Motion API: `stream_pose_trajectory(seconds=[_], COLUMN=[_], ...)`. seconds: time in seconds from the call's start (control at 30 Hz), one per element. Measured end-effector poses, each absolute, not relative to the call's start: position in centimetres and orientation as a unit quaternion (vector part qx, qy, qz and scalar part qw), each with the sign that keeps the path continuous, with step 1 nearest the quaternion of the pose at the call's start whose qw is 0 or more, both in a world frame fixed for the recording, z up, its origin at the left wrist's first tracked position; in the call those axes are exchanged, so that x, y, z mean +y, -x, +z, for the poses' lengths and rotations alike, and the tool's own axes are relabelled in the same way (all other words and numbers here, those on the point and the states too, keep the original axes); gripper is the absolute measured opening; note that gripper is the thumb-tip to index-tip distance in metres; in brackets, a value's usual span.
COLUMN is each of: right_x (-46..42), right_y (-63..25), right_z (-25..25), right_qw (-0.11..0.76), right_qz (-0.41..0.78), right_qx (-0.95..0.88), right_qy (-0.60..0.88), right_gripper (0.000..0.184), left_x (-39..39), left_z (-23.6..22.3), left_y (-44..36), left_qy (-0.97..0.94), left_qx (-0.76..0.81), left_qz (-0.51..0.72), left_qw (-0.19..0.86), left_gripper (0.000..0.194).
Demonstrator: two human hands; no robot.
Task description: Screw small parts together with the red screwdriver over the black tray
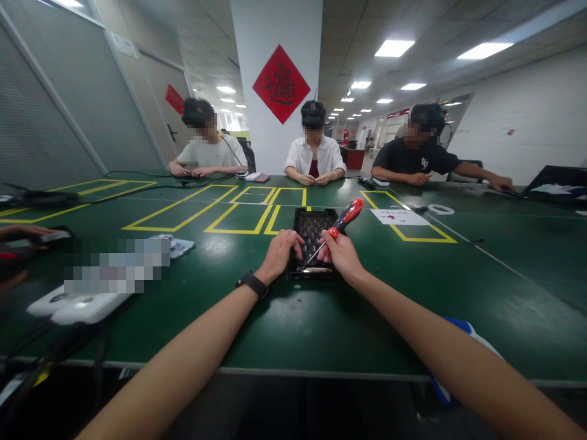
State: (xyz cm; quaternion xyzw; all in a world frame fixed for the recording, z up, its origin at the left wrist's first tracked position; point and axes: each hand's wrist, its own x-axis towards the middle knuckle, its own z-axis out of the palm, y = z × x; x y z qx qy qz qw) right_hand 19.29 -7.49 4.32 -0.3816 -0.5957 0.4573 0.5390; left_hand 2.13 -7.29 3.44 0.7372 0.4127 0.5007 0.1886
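My right hand (342, 253) is closed around the lower handle of a screwdriver (348, 215) with a red and black grip. Its thin metal shaft slants down to the left, the tip over a black case (316, 221) on the table before me. The case's interior looks patterned with small compartments. My left hand (280, 252), with a dark band on its wrist, has its fingers curled over the left side of the case; some fingertips are hidden. A small metallic, gold-ended piece (317, 269) lies at the near end of the case, too small to name.
The green table (220, 330) bears yellow tape outlines (178, 230). To the left lies a white power strip (92, 308), partly blurred, with cables. A white paper (398, 217) and a tape roll (440, 209) lie to the right. Three people sit across; another person's hand shows at left.
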Motion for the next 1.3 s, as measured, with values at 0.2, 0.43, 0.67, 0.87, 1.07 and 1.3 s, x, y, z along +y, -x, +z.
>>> stream_pose_trajectory(seconds=[0.2,0.43,0.67,0.87,1.07,1.3], right_x=[-7.5,-7.6,-7.6,-7.6,-7.7,-7.5], right_y=[-19.2,-19.2,-19.3,-19.2,-19.3,-18.4], right_z=[4.3,4.2,4.2,4.3,4.3,5.5], right_qw=[0.537,0.535,0.536,0.54,0.547,0.539], right_qz=[0.457,0.436,0.437,0.438,0.437,0.381], right_qx=[-0.594,-0.618,-0.622,-0.617,-0.61,-0.648], right_qy=[0.387,0.377,0.368,0.367,0.371,0.38], right_gripper=[0.037,0.039,0.038,0.039,0.04,0.042], left_x=[-7.2,-7.7,-7.9,-7.9,-7.7,-6.9], left_z=[3.4,3.6,3.6,3.6,3.5,3.2], left_y=[-2.2,-2.4,-2.6,-2.6,-2.5,-2.3], left_qy=[-0.737,-0.745,-0.764,-0.761,-0.762,-0.762], left_qx=[0.393,0.387,0.382,0.386,0.387,0.387], left_qz=[0.492,0.472,0.445,0.443,0.452,0.467], left_qw=[0.246,0.269,0.27,0.276,0.257,0.227], left_gripper=[0.061,0.066,0.06,0.063,0.06,0.037])
